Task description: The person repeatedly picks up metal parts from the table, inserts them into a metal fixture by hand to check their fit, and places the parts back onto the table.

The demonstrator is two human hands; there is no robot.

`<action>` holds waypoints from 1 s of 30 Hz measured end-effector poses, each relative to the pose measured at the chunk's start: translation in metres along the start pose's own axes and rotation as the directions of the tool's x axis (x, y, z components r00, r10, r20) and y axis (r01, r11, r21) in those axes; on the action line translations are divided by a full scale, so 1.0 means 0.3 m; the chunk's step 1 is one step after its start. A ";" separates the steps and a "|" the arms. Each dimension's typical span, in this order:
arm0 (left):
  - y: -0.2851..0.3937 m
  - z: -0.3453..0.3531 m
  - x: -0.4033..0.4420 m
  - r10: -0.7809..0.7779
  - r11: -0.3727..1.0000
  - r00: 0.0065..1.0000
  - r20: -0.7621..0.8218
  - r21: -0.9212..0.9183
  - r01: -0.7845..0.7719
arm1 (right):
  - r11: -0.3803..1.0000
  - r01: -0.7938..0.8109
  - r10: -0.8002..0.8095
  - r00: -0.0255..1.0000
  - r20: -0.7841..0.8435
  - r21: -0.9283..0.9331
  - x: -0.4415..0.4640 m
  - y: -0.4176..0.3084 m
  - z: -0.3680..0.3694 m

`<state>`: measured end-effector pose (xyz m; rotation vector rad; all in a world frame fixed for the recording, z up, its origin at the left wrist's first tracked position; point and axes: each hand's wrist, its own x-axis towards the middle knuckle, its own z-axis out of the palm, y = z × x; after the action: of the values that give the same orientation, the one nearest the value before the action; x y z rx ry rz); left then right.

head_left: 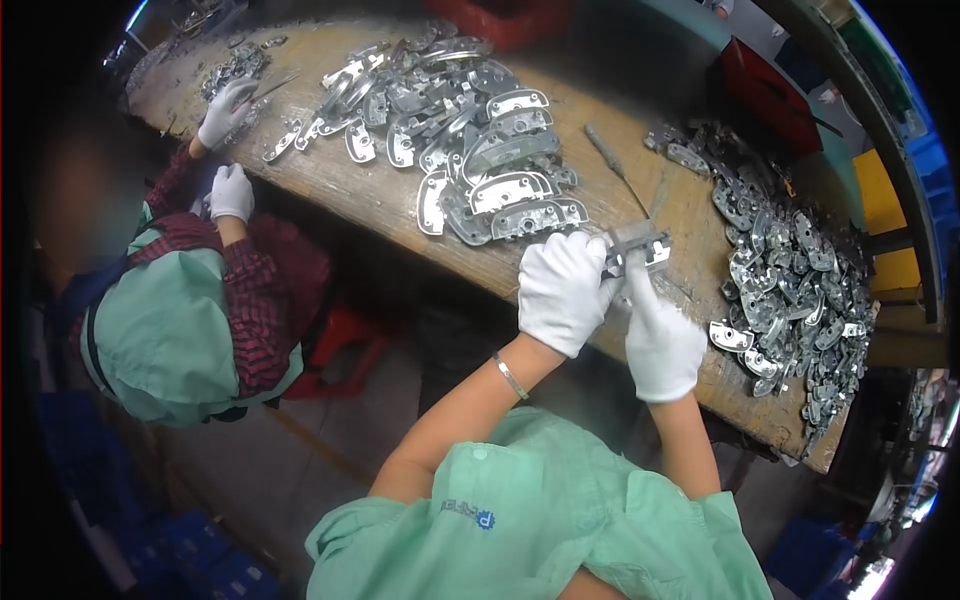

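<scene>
Both my hands wear white gloves and meet over the table's near edge. My left hand (565, 292) is closed, its fingers wrapped round one end of a small grey metal part (655, 252). From the other side, my right hand (662, 340) presses on the same part with its forefinger stretched along it; its other fingers are curled and mostly hidden. A flat grey piece (630, 236) shows above the fingertips, and I cannot tell whether it belongs to the part. Just beyond lies a thin tool with a dark handle (603, 148), its shaft pointing toward my hands.
Curved metal castings (510, 190) are heaped left of my hands on the wooden table (400, 225). Another pile of small metal parts (785, 280) covers the right end. At left, a co-worker's gloved hands (228, 112) handle parts. Red bins (765, 95) stand behind the table.
</scene>
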<state>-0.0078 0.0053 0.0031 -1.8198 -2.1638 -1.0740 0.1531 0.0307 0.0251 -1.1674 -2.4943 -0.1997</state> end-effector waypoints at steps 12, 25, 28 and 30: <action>-0.002 0.011 0.002 -0.025 1.000 0.998 0.055 0.018 0.024 | 0.999 -0.009 0.008 1.000 0.019 0.031 -0.027 0.031 -0.033; -0.004 0.011 -0.001 -0.011 1.000 1.000 0.020 0.010 0.011 | 0.998 0.016 -0.010 0.996 0.091 -0.064 0.037 0.020 -0.010; 0.002 0.006 0.002 -0.039 0.999 0.999 0.037 -0.017 0.040 | 0.998 -0.023 0.021 0.999 0.039 0.061 0.060 0.054 -0.015; 0.007 0.003 0.007 -0.077 0.997 0.993 0.090 0.030 0.075 | 0.988 -0.055 0.060 0.998 -0.029 0.143 0.006 0.087 -0.052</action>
<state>-0.0061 0.0077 0.0044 -1.8235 -2.3048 -0.9901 0.1762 0.0443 0.0393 -1.1660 -2.3992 -0.0250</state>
